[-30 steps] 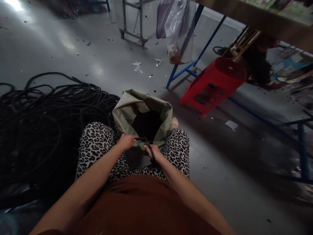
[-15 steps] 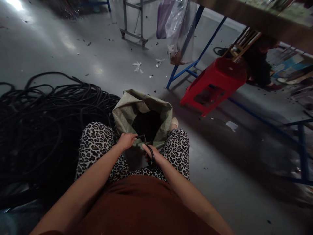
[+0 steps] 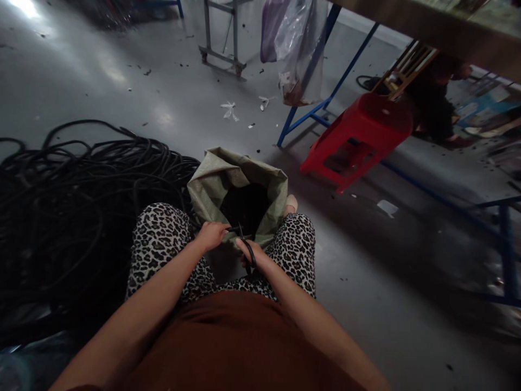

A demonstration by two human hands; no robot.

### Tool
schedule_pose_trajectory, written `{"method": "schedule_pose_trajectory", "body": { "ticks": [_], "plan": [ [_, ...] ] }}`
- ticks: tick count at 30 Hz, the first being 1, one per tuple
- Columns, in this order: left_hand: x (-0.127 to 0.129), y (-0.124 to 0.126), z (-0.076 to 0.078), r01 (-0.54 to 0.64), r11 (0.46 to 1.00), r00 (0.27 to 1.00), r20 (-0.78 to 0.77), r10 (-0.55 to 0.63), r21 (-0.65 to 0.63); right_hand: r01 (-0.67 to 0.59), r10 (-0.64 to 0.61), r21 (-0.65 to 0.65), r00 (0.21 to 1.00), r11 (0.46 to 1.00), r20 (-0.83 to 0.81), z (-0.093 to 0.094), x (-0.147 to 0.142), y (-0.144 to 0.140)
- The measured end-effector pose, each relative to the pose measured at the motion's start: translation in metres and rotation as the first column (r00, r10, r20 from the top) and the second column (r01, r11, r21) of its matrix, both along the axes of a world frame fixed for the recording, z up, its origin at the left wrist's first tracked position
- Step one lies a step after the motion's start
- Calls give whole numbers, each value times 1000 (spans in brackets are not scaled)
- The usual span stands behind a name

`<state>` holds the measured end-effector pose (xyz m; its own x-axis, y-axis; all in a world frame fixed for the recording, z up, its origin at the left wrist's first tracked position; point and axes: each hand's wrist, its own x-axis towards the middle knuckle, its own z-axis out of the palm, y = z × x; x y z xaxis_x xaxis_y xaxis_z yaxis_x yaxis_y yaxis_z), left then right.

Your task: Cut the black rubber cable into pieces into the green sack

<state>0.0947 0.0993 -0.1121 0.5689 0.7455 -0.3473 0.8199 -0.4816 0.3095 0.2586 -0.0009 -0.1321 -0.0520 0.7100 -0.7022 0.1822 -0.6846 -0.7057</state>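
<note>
Between my knees stands an open greenish woven sack (image 3: 205,190), with dark contents (image 3: 246,206) too dim to make out. My left hand (image 3: 211,235) is closed on a black rubber strip (image 3: 233,229), whose short end sticks out to the right over the near rim. Black-handled scissors (image 3: 253,259) are gripped in my right hand (image 3: 250,252), their blades pointing up and apart, close to the strip's end. Some of the right fingers are hidden behind the handles. A large tangled heap of black strips (image 3: 93,179) lies on the floor at my left.
A red plastic stool (image 3: 362,141) stands at the right beside a blue-legged table (image 3: 448,32). A clear plastic bag (image 3: 301,60) hangs from the table. A grey wheeled frame (image 3: 222,54) is farther back. Beyond the stool sits a person (image 3: 435,103). Scraps litter the floor.
The scissor blades have opened, and the strip's end beyond my left fingers looks a little shorter against them. Both hands have stayed almost in place.
</note>
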Motion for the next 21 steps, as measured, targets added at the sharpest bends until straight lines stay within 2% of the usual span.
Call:
{"method": "schedule_pose_trajectory", "body": {
  "ticks": [7,21],
  "plan": [
    [-1,0,-2,50,998,999,-12,-50,30,-8,8,7,1000,1000,-1,1,0,1],
    [0,-1,0,35,999,999,-20,-35,23,-1,1,4,1000,1000,-12,3,-1,1]
  ]
}}
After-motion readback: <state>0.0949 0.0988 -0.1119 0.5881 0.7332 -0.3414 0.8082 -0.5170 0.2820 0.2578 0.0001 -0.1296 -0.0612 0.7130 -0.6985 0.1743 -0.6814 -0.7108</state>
